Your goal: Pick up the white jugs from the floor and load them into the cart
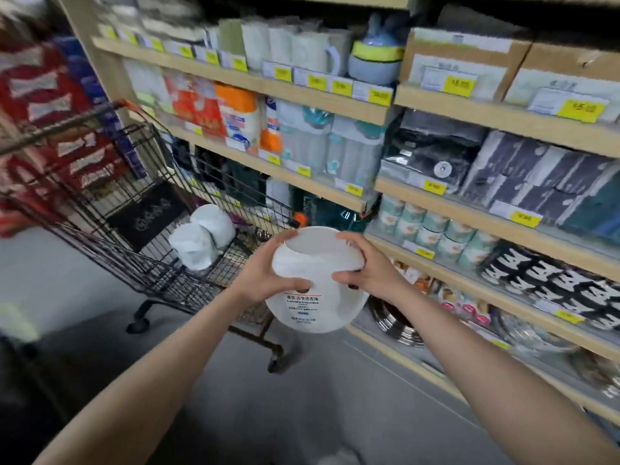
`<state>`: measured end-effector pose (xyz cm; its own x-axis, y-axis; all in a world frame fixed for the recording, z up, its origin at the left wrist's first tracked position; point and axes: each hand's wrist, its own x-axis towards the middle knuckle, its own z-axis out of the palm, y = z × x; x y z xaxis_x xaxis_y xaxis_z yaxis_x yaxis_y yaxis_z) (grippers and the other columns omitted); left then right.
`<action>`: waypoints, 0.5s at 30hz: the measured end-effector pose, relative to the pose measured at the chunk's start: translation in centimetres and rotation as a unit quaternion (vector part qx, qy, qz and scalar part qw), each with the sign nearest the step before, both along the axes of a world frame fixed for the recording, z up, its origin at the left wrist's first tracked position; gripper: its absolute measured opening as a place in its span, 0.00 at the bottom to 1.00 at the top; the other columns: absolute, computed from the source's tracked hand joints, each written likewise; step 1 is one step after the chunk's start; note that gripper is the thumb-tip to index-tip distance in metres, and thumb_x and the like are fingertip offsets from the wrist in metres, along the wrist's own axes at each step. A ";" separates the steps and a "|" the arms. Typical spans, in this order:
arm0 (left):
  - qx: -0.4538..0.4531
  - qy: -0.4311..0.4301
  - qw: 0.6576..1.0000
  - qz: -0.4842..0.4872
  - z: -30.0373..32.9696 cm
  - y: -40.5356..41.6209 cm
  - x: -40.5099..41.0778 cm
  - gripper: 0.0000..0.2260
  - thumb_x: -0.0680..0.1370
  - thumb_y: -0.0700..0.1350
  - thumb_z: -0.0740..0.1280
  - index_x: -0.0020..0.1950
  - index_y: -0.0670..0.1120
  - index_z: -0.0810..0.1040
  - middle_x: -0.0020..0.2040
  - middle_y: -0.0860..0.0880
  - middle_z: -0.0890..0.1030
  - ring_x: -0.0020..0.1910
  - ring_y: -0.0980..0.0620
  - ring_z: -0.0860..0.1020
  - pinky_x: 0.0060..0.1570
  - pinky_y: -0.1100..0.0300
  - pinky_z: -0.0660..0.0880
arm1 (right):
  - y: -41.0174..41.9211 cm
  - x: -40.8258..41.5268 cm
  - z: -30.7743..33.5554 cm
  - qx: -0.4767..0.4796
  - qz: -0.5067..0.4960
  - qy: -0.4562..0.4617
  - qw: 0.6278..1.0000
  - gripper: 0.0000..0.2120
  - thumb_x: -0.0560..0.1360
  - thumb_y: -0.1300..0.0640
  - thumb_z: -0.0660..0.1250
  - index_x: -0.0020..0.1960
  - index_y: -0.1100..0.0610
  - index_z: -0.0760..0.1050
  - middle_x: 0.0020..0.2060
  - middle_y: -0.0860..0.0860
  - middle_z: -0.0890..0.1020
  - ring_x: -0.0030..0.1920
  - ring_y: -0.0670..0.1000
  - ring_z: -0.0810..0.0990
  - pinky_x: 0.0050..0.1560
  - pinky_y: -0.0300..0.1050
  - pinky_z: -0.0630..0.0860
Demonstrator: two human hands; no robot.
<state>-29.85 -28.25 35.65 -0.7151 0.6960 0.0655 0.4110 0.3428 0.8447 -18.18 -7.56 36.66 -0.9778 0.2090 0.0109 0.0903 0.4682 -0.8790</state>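
Far left: stacked red packages (50, 95), blurred. Next, a black wire cart (110, 209) with an orange-tipped handle, standing on the grey floor (302, 414) beside the shelving. Inside, at the basket's near right corner, two white jugs (201, 236) lying side by side, touching each other and the wire floor.

Centre, in the air just this side of the cart's near edge — a third white jug (315, 280), tilted, label with red and black print facing the camera. Left hand (265, 273) clasping its left side, fingers curled over the top, thumb pressed across the front. Right hand (365, 266) clasping the right side likewise, fingers wrapped round, thumb on the front.

Right: wooden shelves (469, 226) packed with boxed goods, tins and yellow price tags (458, 83) — print too blurred to read.
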 end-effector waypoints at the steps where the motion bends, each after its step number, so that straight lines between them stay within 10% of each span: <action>1: 0.002 0.002 1.000 0.009 0.0 -1.0 -1.7 0.41 0.57 0.65 0.75 0.67 0.59 0.66 0.64 0.54 0.72 0.62 0.52 0.71 0.61 0.54 0.69 | -0.9 -2.1 0.1 0.001 0.012 0.001 1.000 0.29 0.60 0.43 0.76 0.54 0.26 0.64 0.60 0.48 0.71 0.60 0.54 0.72 0.59 0.53 0.73; 15: -0.058 -0.021 0.994 0.085 -2.8 -10.1 -25.9 0.41 0.54 0.69 0.75 0.64 0.65 0.63 0.63 0.55 0.70 0.63 0.49 0.70 0.65 0.44 0.68 | -8.3 -29.8 -4.2 -0.052 0.091 -0.030 0.994 0.31 0.56 0.39 0.75 0.55 0.27 0.66 0.61 0.46 0.71 0.61 0.50 0.72 0.58 0.47 0.74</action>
